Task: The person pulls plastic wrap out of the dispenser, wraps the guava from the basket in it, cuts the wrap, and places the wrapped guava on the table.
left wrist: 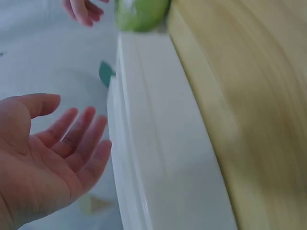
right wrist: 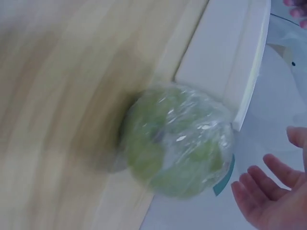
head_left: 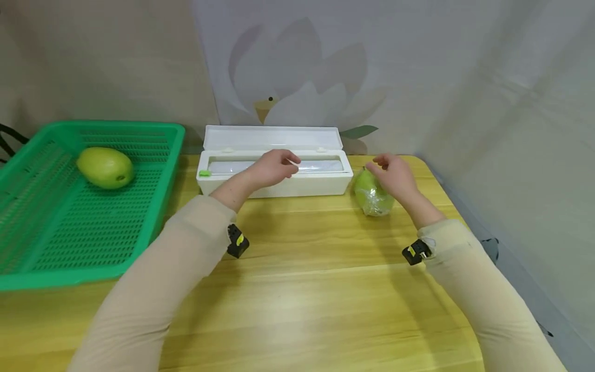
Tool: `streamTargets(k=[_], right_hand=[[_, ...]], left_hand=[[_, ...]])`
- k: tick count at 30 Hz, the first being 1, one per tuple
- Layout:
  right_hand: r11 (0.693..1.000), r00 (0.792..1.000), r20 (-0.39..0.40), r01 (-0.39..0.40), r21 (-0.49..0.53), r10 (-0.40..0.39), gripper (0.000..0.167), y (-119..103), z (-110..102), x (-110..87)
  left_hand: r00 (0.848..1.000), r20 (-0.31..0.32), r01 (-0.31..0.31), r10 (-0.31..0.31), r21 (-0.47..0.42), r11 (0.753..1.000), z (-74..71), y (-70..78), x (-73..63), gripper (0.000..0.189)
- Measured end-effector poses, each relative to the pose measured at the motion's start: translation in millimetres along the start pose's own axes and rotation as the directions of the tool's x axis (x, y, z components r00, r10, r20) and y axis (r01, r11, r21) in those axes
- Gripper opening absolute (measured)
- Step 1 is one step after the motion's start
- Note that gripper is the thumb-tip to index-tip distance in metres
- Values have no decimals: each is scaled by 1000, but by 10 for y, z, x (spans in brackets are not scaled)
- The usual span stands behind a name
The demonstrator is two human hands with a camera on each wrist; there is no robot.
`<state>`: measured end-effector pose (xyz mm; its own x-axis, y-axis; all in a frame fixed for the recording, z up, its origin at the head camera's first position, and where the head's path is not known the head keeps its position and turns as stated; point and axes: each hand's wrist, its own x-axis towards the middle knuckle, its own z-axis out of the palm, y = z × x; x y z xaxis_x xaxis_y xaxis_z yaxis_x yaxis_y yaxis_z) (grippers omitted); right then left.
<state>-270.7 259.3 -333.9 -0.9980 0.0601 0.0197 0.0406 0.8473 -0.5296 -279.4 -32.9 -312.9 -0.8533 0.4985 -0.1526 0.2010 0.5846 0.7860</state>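
Observation:
My left hand [head_left: 272, 168] hovers over a white cling film box [head_left: 279, 186], its fingers loosely bent and nothing in them. The box's lid [head_left: 274, 138] is raised at the back, and a roll of clear film [head_left: 321, 166] lies inside. To the right of the box, a green fruit [head_left: 373, 194] sits on the table, wrapped in shiny, wrinkled cling film. My right hand [head_left: 394, 175] is just above and behind this fruit, overlapping it in the head view. In the right wrist view the right fingers [right wrist: 261, 184] are spread and relaxed, apart from the fruit.
A green plastic basket [head_left: 160, 206] stands on the left of the wooden table [head_left: 297, 310], holding one unwrapped yellow-green fruit [head_left: 106, 168]. A pale curtain [head_left: 418, 67] with a flower print hangs right behind the box. The table's edge runs down the right side.

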Motion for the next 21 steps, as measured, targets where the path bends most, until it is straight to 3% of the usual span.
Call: streamTargets(k=[3, 9, 13, 16, 21], right_hand=[[1000, 1000, 13, 0, 8, 0, 47, -75, 17, 60], [998, 998, 51, -34, 45, 32, 45, -188, 63, 207], [999, 997, 74, -34, 32, 31, 47, -261, 105, 299], [999, 995, 93, -38, 26, 36, 45, -316, 137, 342], [999, 994, 102, -40, 25, 37, 44, -376, 199, 414]], left_hand=[[998, -55, 23, -19, 63, 998, -152, -123, -56, 40], [987, -138, 100, -86, 94, 991, -397, -391, -135, 40], [979, -183, 123, -86, 197, 973, -515, -496, -202, 38], [974, -205, 161, -95, 333, 929, -572, -536, -244, 38], [958, -232, 268, -171, 502, 822, -617, -601, -281, 41]])
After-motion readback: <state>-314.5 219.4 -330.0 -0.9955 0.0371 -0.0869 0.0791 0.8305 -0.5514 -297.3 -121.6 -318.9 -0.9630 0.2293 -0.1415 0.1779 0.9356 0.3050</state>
